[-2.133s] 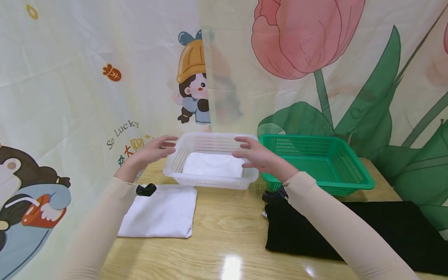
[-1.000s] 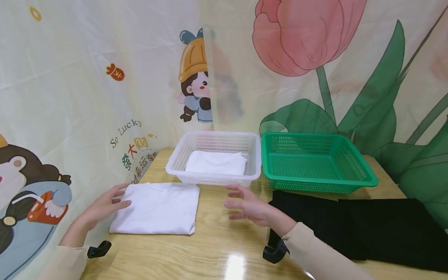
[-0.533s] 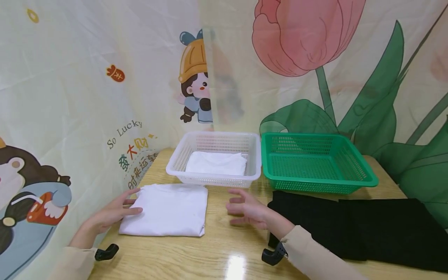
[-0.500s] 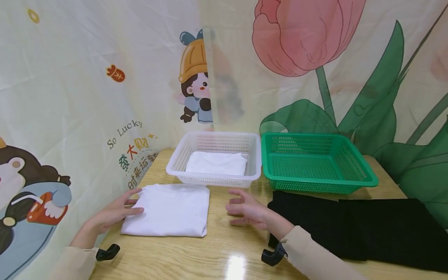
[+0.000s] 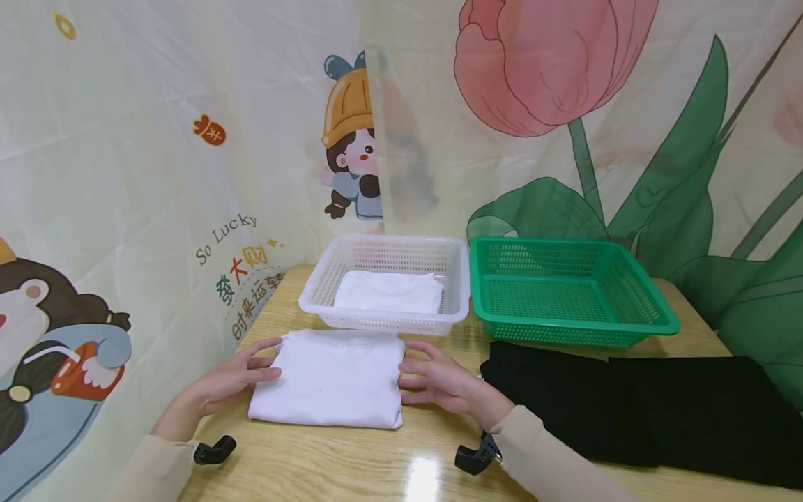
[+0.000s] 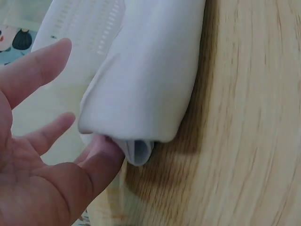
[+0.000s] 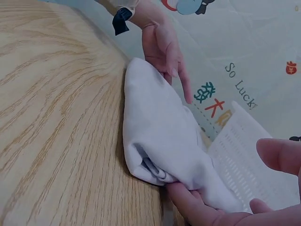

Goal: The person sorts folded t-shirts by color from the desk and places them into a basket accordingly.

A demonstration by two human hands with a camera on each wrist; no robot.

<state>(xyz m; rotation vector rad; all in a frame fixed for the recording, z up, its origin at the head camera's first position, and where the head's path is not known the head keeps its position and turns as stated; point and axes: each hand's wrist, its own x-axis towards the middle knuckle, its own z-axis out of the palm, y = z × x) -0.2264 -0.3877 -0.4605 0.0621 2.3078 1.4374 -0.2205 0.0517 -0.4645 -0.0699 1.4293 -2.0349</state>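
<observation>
In front of the white basket (image 5: 385, 322), a folded white cloth (image 5: 335, 380) is lying between the left hand (image 5: 228, 380) and right hand (image 5: 447, 383), whose spread fingers are touching its ends. Both are apparently taking hold; the next move is likely calling for fingers underneath.

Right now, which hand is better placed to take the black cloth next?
Likely the right hand: it's nearer the black cloth, while the left hand is beyond the white cloth between them.
</observation>
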